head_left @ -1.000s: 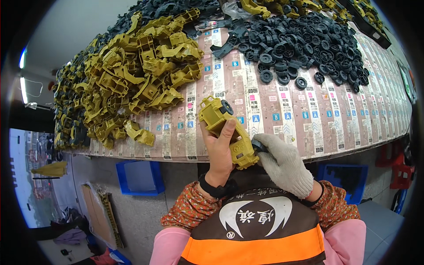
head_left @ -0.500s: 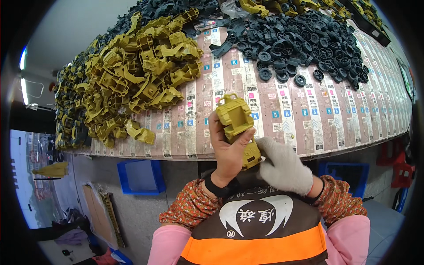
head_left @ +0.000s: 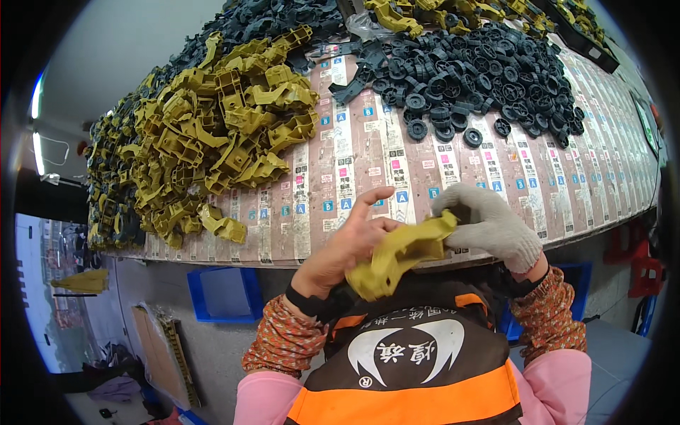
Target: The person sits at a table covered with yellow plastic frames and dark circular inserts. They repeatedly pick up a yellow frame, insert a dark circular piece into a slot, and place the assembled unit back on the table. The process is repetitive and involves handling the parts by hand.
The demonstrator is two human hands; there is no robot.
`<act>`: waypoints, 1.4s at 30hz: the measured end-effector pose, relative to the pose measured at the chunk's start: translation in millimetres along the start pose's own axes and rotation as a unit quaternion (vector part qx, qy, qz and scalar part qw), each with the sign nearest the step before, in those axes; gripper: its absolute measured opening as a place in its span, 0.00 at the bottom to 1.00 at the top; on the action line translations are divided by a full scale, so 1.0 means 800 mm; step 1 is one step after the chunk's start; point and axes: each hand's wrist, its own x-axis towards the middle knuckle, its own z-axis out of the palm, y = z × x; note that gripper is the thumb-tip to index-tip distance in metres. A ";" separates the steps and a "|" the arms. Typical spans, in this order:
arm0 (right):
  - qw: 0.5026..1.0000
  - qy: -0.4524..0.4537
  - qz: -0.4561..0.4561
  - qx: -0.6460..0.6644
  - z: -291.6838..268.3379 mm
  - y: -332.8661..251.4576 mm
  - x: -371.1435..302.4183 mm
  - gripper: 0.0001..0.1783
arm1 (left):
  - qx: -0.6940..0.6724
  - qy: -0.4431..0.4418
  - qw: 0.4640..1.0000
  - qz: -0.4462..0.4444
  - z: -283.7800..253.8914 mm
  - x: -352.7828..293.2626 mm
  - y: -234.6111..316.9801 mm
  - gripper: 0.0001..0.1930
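Observation:
A mustard-yellow plastic toy-vehicle body [head_left: 404, 253] is held tilted between my hands, just over the table's near edge. My right hand [head_left: 492, 225], in a pale knitted glove, pinches the upper right end of it. Bare, my left hand [head_left: 347, 244] grips its left side, with the index finger stretched out toward the table. The body hides part of the left fingers, and some blur lies on them.
Yellow bodies lie heaped [head_left: 219, 120] on the table's left. Black toy wheels [head_left: 482, 78] are piled at the far right, near a black tray [head_left: 581, 39]. The paper-striped table [head_left: 368, 156] ends before me; a blue bin [head_left: 225, 294] stands below.
The yellow body has turned from upright to lying aslant and dropped lower. My gloved right hand has moved up and right, onto its end. My left index finger has stretched out.

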 end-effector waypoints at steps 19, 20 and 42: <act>0.690 0.200 -0.152 -0.679 -0.013 -0.009 0.167 0.09 | -0.103 0.202 0.960 0.163 0.006 0.018 -0.018 0.24; 0.689 0.204 -0.160 -0.677 -0.012 -0.007 0.170 0.09 | -0.111 0.209 0.957 0.166 0.008 0.017 -0.018 0.24; 0.990 0.132 -0.036 0.022 0.073 -0.012 0.045 0.24 | 0.094 0.179 0.949 0.241 0.037 0.017 -0.042 0.40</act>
